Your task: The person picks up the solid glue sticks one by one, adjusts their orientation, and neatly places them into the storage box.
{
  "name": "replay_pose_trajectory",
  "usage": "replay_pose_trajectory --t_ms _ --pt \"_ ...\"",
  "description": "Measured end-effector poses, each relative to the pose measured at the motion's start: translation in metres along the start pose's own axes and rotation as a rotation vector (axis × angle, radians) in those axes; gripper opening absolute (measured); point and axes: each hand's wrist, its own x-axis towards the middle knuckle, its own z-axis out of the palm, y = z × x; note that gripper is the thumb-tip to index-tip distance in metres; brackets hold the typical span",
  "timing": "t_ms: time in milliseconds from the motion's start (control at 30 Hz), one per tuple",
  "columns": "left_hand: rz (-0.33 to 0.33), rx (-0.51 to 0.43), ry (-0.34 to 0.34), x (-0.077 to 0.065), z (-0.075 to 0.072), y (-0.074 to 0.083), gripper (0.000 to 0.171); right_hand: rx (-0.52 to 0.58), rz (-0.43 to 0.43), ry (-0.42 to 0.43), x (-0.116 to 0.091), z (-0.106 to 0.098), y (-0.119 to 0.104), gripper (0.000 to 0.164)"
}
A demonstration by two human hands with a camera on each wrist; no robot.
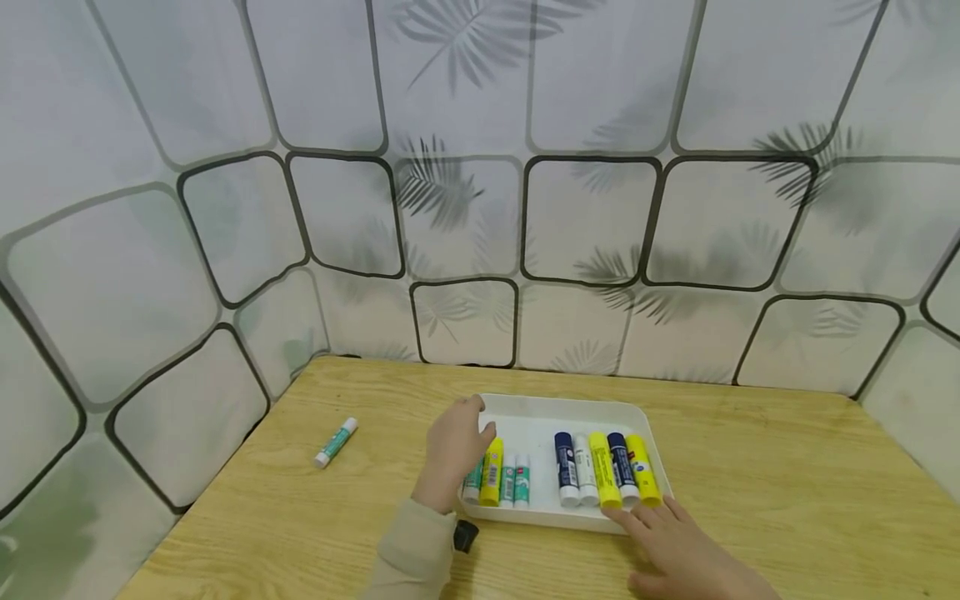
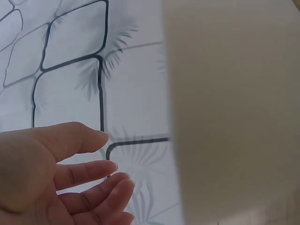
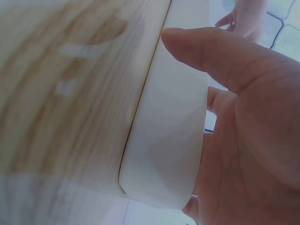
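Note:
A white tray (image 1: 536,517) lies on the table with glue sticks in two groups. At its left end are a yellow glue stick (image 1: 491,473), two small green-and-white glue sticks (image 1: 515,483) and a partly hidden green one (image 1: 472,482). On the right stand out navy (image 1: 566,467), white (image 1: 584,471) and yellow glue sticks (image 1: 604,469). My left hand (image 1: 456,446) is over the tray's left end, fingers loosely bent, nothing in them. With fingers extended at the front right corner, my right hand (image 1: 667,546) rests against the tray's wall (image 3: 161,126), thumb along its outside.
A single green-and-white glue stick (image 1: 335,442) lies on the wooden table (image 1: 390,400), left of the tray. Patterned cloth (image 1: 465,225) rises behind the table's back edge and at both sides. In the left wrist view a blurred pale surface (image 2: 234,112) covers the right side.

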Motion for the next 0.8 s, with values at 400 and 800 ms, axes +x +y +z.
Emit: replay_pose_trajectory --t_ms 400,800 --pt "-0.094 0.048 0.002 -0.009 -0.015 -0.075 0.028 -0.048 -0.043 0.029 -0.001 0.003 0.001 0.070" --pt "-0.207 0.103 -0.018 -0.017 -0.044 -0.123 0.031 -0.027 -0.024 0.031 -0.002 0.002 0.000 0.069"
